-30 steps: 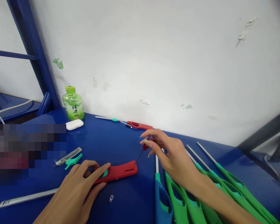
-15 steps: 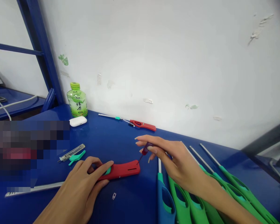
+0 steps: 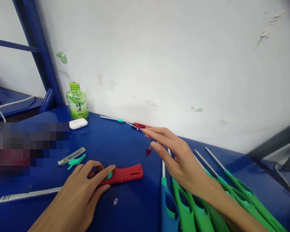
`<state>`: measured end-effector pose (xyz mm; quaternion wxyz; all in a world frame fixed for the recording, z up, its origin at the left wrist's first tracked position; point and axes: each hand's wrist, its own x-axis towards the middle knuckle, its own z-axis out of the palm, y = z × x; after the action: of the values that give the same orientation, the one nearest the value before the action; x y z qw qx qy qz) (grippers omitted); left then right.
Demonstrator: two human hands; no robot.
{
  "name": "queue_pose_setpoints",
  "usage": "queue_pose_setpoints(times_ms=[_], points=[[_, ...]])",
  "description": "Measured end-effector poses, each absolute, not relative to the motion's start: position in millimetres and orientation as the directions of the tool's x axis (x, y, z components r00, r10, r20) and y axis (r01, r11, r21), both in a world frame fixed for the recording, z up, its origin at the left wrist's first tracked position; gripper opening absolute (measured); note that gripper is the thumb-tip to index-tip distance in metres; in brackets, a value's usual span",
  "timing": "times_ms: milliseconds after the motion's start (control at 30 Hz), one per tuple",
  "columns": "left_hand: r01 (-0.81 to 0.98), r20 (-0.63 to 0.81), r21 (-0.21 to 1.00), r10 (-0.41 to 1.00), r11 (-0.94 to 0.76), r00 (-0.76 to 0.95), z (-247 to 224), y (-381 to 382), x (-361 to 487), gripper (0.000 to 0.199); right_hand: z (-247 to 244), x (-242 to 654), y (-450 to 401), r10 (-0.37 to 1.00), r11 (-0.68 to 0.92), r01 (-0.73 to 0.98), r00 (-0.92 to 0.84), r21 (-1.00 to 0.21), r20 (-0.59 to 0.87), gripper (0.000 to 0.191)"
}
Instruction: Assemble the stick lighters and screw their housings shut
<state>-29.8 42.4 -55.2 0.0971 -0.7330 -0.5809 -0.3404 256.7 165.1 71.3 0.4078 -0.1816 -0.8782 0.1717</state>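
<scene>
On the blue table lies a red long-neck lighter [image 3: 128, 174] with a teal trigger and a silver barrel pointing left. My left hand [image 3: 87, 185] grips it around the trigger end of its handle. A small screwdriver [image 3: 148, 150] with a dark red handle stands tilted, its tip at the right end of the lighter's handle. My right hand [image 3: 181, 158] pinches the top of that screwdriver between thumb and fingers. Below the lighter is a small white clip-like piece [image 3: 115, 201]. A clear fuel tank part [image 3: 71, 156] and a loose teal trigger [image 3: 76, 161] rest beyond my left hand.
Several green lighters [image 3: 200, 209] and one blue lighter [image 3: 169, 206] lie at the right, partly under my right arm. A dismantled red lighter [image 3: 140, 125] lies along the wall. A green tea bottle [image 3: 77, 101] and a white earphone case [image 3: 78, 123] stand at the back left.
My right hand's fingers have shifted and extended on the screwdriver's top, and the hand sits slightly higher. My left hand keeps its grip on the lighter. The whole view has shifted a little.
</scene>
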Motion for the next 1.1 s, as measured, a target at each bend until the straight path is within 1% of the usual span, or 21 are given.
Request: queue_pose_setpoints(times_ms=[67,100,200,267,333,433,467,567,633,667,767,800,900,1000,1100], points=[[0.919,0.61,0.251,0.787,-0.304,0.095,-56,43,-31,0.038,73,257,164,0.422,0.886,0.142,-0.639,-0.441,0.643,0.043],[0.919,0.609,0.248,0.787,-0.305,0.097,-56,43,-31,0.038,73,256,164,0.416,0.89,0.139,-0.635,-0.434,0.651,0.041],[0.919,0.615,0.241,0.782,-0.311,0.103,-57,43,-32,0.039,69,254,163,0.444,0.891,0.19,-0.552,-0.412,0.706,0.02],[0.919,0.617,0.237,0.779,-0.314,0.107,-57,44,-31,0.039,69,254,163,0.464,0.884,0.215,-0.52,-0.416,0.718,0.016],[0.92,0.616,0.235,0.78,-0.313,0.108,-58,44,-30,0.038,72,255,162,0.472,0.877,0.203,-0.542,-0.436,0.696,0.02],[0.922,0.609,0.235,0.786,-0.307,0.106,-59,44,-30,0.038,74,255,162,0.476,0.861,0.161,-0.588,-0.483,0.654,0.033],[0.923,0.606,0.236,0.789,-0.304,0.105,-59,43,-30,0.038,73,255,162,0.485,0.854,0.156,-0.582,-0.496,0.652,0.033],[0.924,0.6,0.238,0.793,-0.3,0.103,-58,42,-32,0.04,70,254,165,0.529,0.836,0.178,-0.508,-0.519,0.68,0.019],[0.923,0.598,0.239,0.795,-0.301,0.104,-58,41,-32,0.04,70,255,167,0.555,0.822,0.195,-0.484,-0.534,0.677,0.014],[0.923,0.596,0.238,0.796,-0.303,0.108,-58,42,-33,0.041,71,256,167,0.561,0.816,0.195,-0.496,-0.544,0.663,0.016],[0.921,0.596,0.235,0.794,-0.312,0.117,-59,43,-34,0.041,75,257,164,0.564,0.797,0.177,-0.559,-0.577,0.608,0.03],[0.92,0.597,0.233,0.793,-0.314,0.119,-59,44,-35,0.041,75,256,162,0.567,0.793,0.173,-0.56,-0.584,0.604,0.03],[0.92,0.602,0.227,0.788,-0.32,0.125,-60,44,-37,0.042,73,250,157,0.594,0.785,0.178,-0.489,-0.593,0.639,0.017],[0.92,0.61,0.217,0.782,-0.325,0.132,-61,44,-40,0.042,72,247,155,0.623,0.768,0.176,-0.425,-0.616,0.657,0.022],[0.927,0.623,0.212,0.773,-0.31,0.116,-67,45,-39,0.044,82,252,156,0.665,0.737,0.172,-0.351,-0.653,0.659,0.018]])
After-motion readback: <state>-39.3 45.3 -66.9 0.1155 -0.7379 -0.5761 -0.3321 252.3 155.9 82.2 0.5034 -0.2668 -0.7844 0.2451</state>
